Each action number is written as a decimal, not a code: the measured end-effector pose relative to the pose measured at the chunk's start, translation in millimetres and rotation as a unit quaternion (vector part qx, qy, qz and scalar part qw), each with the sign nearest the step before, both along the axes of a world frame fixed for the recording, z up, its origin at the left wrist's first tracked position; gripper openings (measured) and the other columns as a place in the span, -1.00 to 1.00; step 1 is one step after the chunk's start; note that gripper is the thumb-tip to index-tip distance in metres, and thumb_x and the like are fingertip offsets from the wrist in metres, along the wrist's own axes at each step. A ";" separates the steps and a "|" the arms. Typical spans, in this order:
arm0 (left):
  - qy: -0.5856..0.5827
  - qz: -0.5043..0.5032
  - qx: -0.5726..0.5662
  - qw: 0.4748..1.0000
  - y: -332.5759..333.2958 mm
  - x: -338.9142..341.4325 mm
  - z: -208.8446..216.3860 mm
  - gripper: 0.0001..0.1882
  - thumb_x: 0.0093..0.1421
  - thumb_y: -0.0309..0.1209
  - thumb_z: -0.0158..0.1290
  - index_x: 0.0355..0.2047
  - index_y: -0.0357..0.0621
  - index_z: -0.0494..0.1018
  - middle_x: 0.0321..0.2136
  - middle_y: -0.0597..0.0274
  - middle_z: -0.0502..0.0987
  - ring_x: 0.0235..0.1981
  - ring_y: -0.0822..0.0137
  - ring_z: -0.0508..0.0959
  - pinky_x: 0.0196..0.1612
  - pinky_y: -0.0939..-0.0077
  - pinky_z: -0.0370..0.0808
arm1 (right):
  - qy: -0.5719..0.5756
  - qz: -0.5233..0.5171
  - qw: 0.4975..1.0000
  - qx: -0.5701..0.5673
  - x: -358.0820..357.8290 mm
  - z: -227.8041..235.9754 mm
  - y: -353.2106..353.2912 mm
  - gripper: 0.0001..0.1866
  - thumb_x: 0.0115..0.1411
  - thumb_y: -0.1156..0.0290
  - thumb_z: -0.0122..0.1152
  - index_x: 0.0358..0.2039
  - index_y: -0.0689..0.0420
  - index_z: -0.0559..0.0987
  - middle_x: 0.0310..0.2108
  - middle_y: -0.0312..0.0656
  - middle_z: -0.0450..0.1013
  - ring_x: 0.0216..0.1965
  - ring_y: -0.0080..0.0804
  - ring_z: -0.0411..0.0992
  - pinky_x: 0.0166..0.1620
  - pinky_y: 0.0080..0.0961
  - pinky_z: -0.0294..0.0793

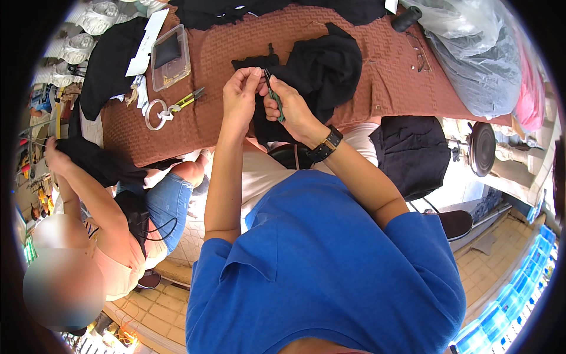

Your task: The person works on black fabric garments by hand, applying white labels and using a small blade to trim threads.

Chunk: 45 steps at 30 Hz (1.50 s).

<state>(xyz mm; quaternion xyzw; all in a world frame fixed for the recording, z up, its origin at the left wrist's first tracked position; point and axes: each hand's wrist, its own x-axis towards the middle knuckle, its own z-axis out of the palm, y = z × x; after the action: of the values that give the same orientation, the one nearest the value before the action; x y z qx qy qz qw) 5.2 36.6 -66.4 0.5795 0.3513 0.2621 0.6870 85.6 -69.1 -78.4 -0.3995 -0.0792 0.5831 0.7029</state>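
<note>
By the near edge of the worktop (389,79), the right hand (293,112) wraps its fingers round green-handled snips (275,105); the left hand (240,95) pinches, seemingly, the black cloth (327,65) bunched there. Toward the far left corner sits a clear box (187,54).

Left of the left grip (240,93), bare worktop (213,115) gave room as far as the yellow-handled snips (187,100); beyond and right of the right grip (293,110), bunched black cloth (330,65) lay in the way, with open worktop farther right.
</note>
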 end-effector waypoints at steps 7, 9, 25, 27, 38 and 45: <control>0.000 0.000 0.010 1.000 -2.3 0.5 1.4 -0.77 0.42 -0.29 0.11 -0.19 -0.23 0.53 -0.42 0.35 0.56 -0.33 0.54 0.52 -0.16 0.61 0.47 | -0.003 -0.001 1.000 0.007 0.6 0.8 0.1 -0.60 0.55 0.05 -0.16 -0.30 0.07 0.42 -0.60 -0.44 0.18 -0.63 -0.67 0.09 -0.51 -0.64 0.13; -0.001 -0.003 0.011 1.000 -2.2 0.7 1.2 -0.78 0.42 -0.29 0.11 -0.20 -0.23 0.53 -0.43 0.36 0.55 -0.34 0.55 0.51 -0.18 0.62 0.46 | -0.002 -0.002 1.000 0.006 0.9 -0.3 0.6 -0.60 0.55 0.04 -0.14 -0.31 0.07 0.41 -0.60 -0.44 0.18 -0.63 -0.67 0.09 -0.52 -0.64 0.12; -0.024 -0.027 -0.009 0.999 2.6 0.5 -6.1 -0.79 0.43 -0.31 0.09 -0.20 -0.24 0.53 -0.44 0.36 0.55 -0.40 0.58 0.47 -0.25 0.66 0.42 | 0.032 -0.012 0.999 0.011 -2.3 -2.6 5.1 -0.63 0.52 0.05 -0.09 -0.33 0.06 0.40 -0.62 -0.44 0.18 -0.67 -0.68 0.08 -0.57 -0.65 0.07; -0.039 -0.018 -0.025 0.999 4.2 0.1 -8.2 -0.78 0.43 -0.31 0.10 -0.18 -0.25 0.54 -0.34 0.29 0.60 -0.33 0.54 0.53 -0.18 0.64 0.46 | 0.032 0.019 0.999 0.015 -3.3 1.5 -4.1 -0.62 0.52 0.03 -0.09 -0.31 0.05 0.41 -0.60 -0.45 0.18 -0.63 -0.68 0.10 -0.54 -0.66 0.10; -0.013 -0.050 0.049 0.997 11.5 -17.8 17.9 -0.80 0.40 -0.32 0.13 -0.13 -0.21 0.57 -0.10 0.19 0.64 -0.12 0.48 0.58 0.02 0.58 0.48 | -0.735 -0.223 0.502 -0.398 169.8 -44.5 -107.9 -0.63 0.26 0.30 0.24 -0.02 0.28 0.56 -0.05 0.20 0.45 -0.04 0.18 0.43 0.00 0.02 0.43; -0.031 -0.097 0.052 0.993 -2.8 -2.5 38.0 -0.77 0.40 -0.32 0.12 -0.08 -0.22 0.57 -0.05 0.21 0.62 -0.07 0.46 0.58 0.05 0.55 0.47 | -0.797 -0.141 0.584 0.068 92.8 41.3 -27.1 -0.45 0.20 0.39 0.34 0.20 0.14 0.46 0.13 -0.11 0.46 0.20 -0.04 0.32 0.24 -0.13 0.19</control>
<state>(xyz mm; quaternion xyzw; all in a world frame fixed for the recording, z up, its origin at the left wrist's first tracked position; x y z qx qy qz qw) 2.7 33.8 -28.4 0.6373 0.2581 0.2298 0.6888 178.4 -96.2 -37.2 -0.6612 -0.5897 -0.0823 0.4564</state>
